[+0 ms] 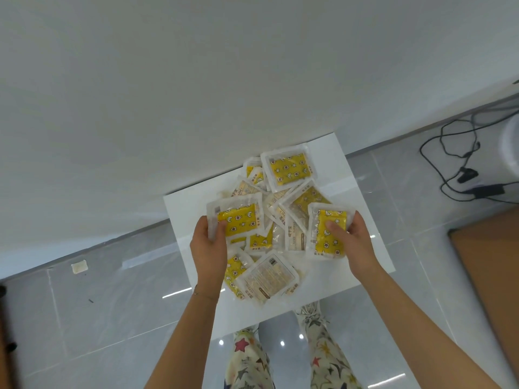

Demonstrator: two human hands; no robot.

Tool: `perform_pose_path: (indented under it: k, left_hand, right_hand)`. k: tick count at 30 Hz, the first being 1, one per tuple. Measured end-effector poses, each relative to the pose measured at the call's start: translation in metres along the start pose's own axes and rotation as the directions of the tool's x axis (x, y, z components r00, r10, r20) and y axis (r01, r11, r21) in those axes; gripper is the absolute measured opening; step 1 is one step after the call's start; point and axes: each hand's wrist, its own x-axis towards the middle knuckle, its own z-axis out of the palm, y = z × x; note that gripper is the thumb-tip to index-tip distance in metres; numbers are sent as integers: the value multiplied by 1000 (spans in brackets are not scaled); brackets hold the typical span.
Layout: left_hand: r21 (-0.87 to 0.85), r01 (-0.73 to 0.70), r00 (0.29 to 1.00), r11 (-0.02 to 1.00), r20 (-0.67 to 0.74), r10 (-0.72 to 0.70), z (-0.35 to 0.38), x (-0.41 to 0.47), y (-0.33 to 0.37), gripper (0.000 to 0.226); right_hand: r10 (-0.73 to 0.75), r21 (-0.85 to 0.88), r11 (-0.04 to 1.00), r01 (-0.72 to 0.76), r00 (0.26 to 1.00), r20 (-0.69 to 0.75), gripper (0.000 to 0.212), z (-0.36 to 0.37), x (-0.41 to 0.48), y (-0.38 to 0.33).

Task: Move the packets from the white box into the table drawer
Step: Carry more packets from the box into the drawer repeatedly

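My left hand [209, 247] pinched a yellow packet [238, 219], my right hand [356, 244] gripped a second packet [327, 247], thumb on top, both over the heap [268, 279] in the white container [351, 178] under the table [196, 94] edge.

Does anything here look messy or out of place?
The packets lie in a jumbled heap, overlapping at all angles, some face down. A small pale scrap lies on the floor at left, and black cables sprawl on the floor at right. The left hand and right hand each hold a packet; none looks torn.
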Motion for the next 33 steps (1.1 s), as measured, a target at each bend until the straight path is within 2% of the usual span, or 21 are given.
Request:
perform_pose_path:
  k: [6,10,13,16,25,28,33]
  left_hand:
    - [-55,-45,989,997,-144,36,-16,5,9,12]
    - [-144,25,985,989,-167,-49,-29,10,8,19]
    - [-210,123,980,970,-125,-152,-39,14,0,31]
    - [-266,183,978,946,-54,-204,-48,13,-12,24]
    - [-466,211,967,859,-27,-252,-79,-14,-21,26]
    - [-432,243,966,868,31,-255,-80,-22,-20,27]
    - [-379,228,957,897,-81,-277,-75,-30,-26,21]
  right_hand:
    - [-16,18,1000,16,1000,2,32,7,-7,-11]
    - [-16,33,999,16,1000,-7,29,13,-11,-16]
    - [-4,54,999,4,1000,-1,32,18,-14,-17]
    - [5,63,998,-6,1000,25,29,23,-19,-19]
    - [87,-5,996,-87,990,107,42,44,-38,-15]
    - [106,-63,993,-101,990,93,37,54,-41,-7]
    - [125,-91,988,-121,991,45,37,65,-42,6]
